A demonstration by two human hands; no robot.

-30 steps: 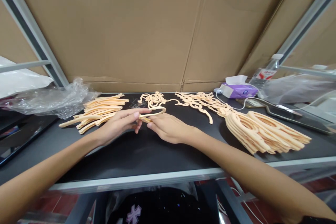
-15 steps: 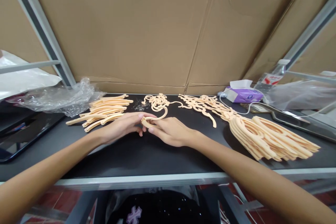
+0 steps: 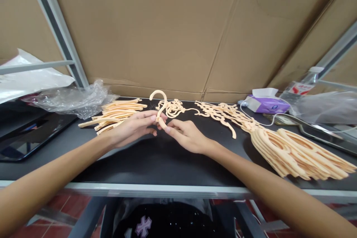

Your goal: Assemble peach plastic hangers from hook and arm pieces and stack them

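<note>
Just above the middle of the dark table I hold a cream plastic hanger hook (image 3: 165, 101), its curved end upright and opening to the left. A short curved hanger piece (image 3: 161, 123) meets the hook's base. My left hand (image 3: 135, 128) pinches the joint between thumb and fingertips. The thumb and fingers of my right hand (image 3: 188, 136) close on the lower end of the short piece. Behind the hands lies a loose heap of hooks (image 3: 176, 108). Slim hanger arms (image 3: 122, 113) are piled beyond my left hand. My fingers partly cover the joint.
Linked hanger pieces (image 3: 223, 113) spread to the right, beside a stack of hangers (image 3: 298, 154). A purple tissue pack (image 3: 266, 104), a plastic bottle (image 3: 304, 83) and a cable lie back right. Crumpled clear plastic (image 3: 80, 100) and a black tray-like object (image 3: 33, 134) lie left. Cardboard (image 3: 156, 37) walls the back.
The hook has turned from lying low toward the right to standing upright above my fingers. My right hand has shifted slightly away from my left. The view has swung a little left.
</note>
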